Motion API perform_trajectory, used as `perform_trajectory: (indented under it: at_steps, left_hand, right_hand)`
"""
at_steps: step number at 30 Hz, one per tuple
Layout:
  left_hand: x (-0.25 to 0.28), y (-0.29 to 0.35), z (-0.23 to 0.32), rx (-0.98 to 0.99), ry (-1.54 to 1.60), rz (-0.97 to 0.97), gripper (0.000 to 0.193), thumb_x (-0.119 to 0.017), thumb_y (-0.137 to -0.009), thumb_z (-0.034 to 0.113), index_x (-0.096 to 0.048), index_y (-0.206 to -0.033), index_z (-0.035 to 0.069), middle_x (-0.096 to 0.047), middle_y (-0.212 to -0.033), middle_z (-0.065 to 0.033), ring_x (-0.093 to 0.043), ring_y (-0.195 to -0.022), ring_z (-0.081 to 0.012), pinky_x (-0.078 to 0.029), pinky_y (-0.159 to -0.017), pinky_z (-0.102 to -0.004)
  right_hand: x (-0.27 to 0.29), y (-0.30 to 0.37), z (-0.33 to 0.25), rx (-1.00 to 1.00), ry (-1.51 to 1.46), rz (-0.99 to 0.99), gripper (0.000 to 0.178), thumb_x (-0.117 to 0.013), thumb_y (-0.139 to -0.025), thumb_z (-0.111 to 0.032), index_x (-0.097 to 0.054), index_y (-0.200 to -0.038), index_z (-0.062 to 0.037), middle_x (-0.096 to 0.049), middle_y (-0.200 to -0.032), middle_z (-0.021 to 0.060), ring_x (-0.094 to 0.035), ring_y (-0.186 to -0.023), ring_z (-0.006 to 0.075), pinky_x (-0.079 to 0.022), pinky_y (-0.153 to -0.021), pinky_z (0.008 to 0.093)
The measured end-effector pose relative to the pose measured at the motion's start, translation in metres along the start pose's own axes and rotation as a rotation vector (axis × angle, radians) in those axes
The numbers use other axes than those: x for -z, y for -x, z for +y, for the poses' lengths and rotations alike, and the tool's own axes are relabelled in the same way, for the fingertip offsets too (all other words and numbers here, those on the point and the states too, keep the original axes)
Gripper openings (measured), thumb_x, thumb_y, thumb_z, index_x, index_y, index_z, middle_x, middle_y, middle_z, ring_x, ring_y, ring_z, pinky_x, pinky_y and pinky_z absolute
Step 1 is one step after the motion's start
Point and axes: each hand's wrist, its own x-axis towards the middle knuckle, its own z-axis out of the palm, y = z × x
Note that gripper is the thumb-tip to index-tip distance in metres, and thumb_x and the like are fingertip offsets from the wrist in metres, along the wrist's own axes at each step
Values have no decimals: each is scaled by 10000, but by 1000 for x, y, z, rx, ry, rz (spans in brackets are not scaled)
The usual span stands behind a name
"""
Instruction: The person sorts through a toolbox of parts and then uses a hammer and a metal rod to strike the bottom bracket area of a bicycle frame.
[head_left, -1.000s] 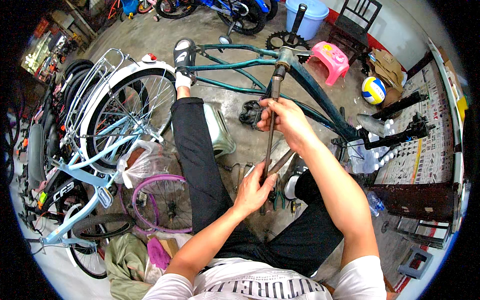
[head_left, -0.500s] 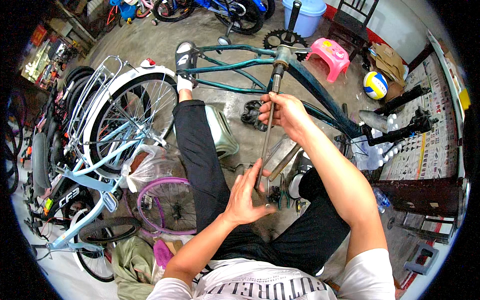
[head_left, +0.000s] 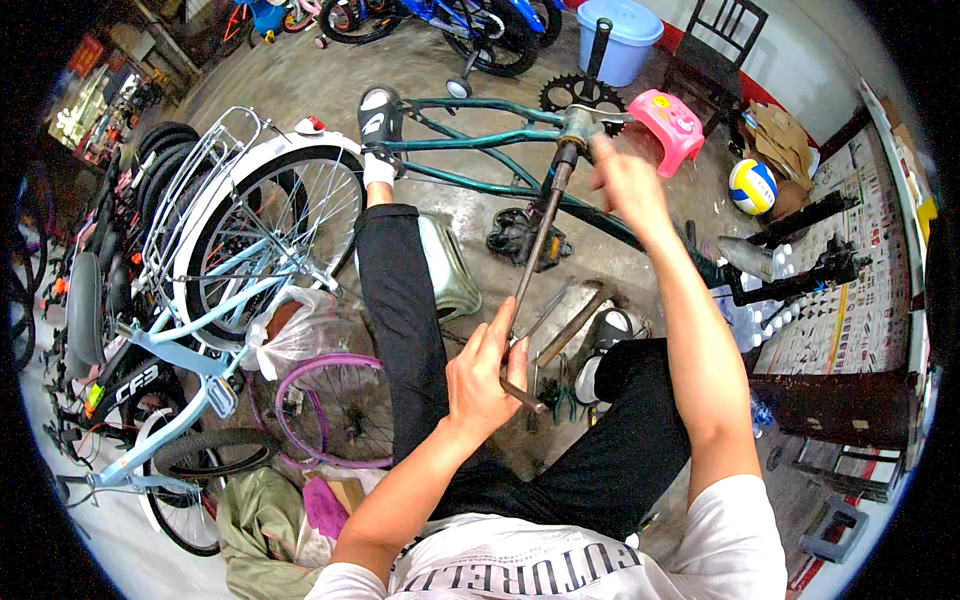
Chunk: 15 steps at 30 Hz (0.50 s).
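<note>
A long steel rod tool (head_left: 541, 248) slants from the bottom bracket shell (head_left: 577, 125) of a dark teal bicycle frame (head_left: 480, 142) toward my body. My left hand (head_left: 482, 385) is closed round its near end, where a short crossbar (head_left: 524, 396) sticks out. Beside the shell, my right hand (head_left: 632, 185) is off the rod, slightly blurred, its fingers apart and holding nothing; whether they touch the frame I cannot tell. A black chainring with crank (head_left: 583, 92) sits at the shell's far side. My sandalled foot (head_left: 381, 125) rests against the frame's left end.
On the floor between my legs lie a metal pipe (head_left: 572, 328), pliers (head_left: 566, 392) and a black pedal-like part (head_left: 528, 240). A light blue bicycle (head_left: 190, 350) and purple wheel rim (head_left: 325, 462) are left. A pink stool (head_left: 668, 130) and a ball (head_left: 752, 187) stand right.
My right hand has let go of the rod and moved up and right to the bottom bracket. My left hand has gone from flat fingers against the rod to a closed grip, and the crossbar now shows.
</note>
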Motion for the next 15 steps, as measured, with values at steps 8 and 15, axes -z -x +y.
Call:
perform_trajectory:
  at_steps: [8,15]
  left_hand:
    - [-8,3,-16,255,490,18,401,-607,-996,109,-566,-1368,-36,-609,-840,-11,-551,-692,-75,-436,-624,-227]
    - [-11,3,-5,747,1433,9,436,-518,-1049,236,-497,-1428,23,-479,-736,5,-349,-523,-60,-319,-517,-251]
  right_hand:
    - [6,-4,30,2,369,-205,496,-640,-870,-478,-716,-1111,-51,-713,-1148,178,-663,-1106,350,-500,-949,439]
    - [31,1,41,-23,123,-200,512,-637,-952,-450,-685,-1167,12,-715,-1051,130,-682,-977,216,-518,-871,348]
